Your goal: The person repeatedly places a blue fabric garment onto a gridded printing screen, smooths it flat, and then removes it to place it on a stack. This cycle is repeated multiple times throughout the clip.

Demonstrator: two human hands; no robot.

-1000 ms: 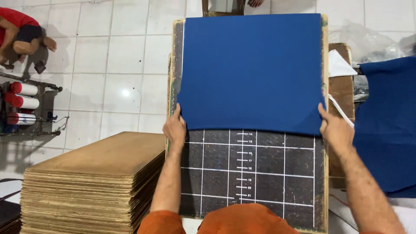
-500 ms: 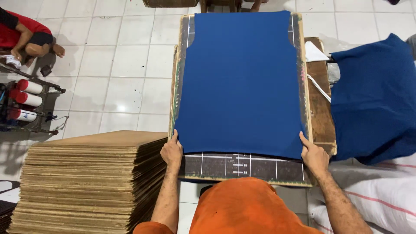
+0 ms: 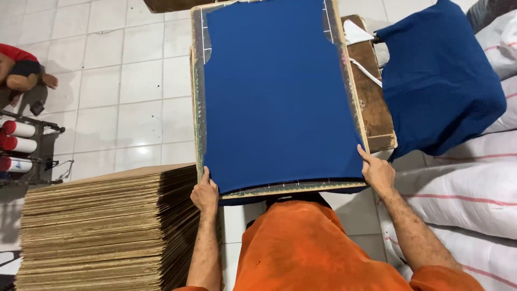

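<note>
Blue fabric (image 3: 280, 91) is pinched at its near corners in both my grips, left hand (image 3: 204, 195) and right hand (image 3: 378, 173), spread flat over the gridded board (image 3: 197, 108). Cardboard sheets (image 3: 107, 226) are stacked off the board's near-left corner.

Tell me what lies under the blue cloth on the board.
Under the blue cloth a dark board with pale grid lines shows along the edges and near rim. Its middle is covered, so anything there is hidden. The left hand and right hand hold the near corners.
</note>
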